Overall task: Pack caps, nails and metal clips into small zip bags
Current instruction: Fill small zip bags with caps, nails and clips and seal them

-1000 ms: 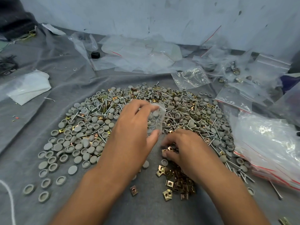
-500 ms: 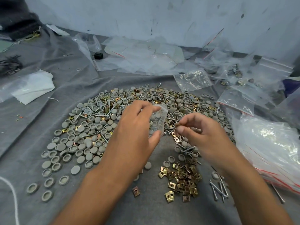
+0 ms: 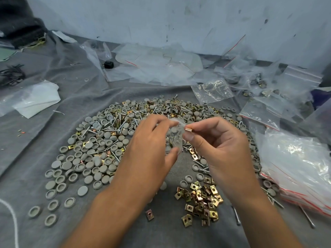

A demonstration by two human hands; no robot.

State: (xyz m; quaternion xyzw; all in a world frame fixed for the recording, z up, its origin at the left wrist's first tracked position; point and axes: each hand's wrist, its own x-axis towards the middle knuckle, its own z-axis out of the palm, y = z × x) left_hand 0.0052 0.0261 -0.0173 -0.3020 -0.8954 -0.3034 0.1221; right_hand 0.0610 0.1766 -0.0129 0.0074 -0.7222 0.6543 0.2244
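While the right hand [image 3: 220, 149] pinches a brass-coloured metal clip [image 3: 188, 129] between thumb and forefinger, clip sits right at the mouth of the small zip bag [image 3: 175, 135]. Left hand [image 3: 152, 145] grips that bag, fingers on its top edge, thumb under its lower end; grey caps visible through the plastic. Cannot tell if clip touches the bag rim.

Landmark = held bag. Directly below and behind it: big mixed heap [image 3: 125, 140] of grey caps, nails and clips, spread on the grey cloth [image 3: 35, 140]. Nearer the camera than the bag, under the right wrist: sorted pile of metal clips [image 3: 200, 199], one stray clip [image 3: 149, 214] just left of that pile. Right of the bag: stack of red-striped zip bags [image 3: 295, 172]. Far side of the bag, near the wall: loose clear bags [image 3: 161, 67] and a small black object [image 3: 108, 64].
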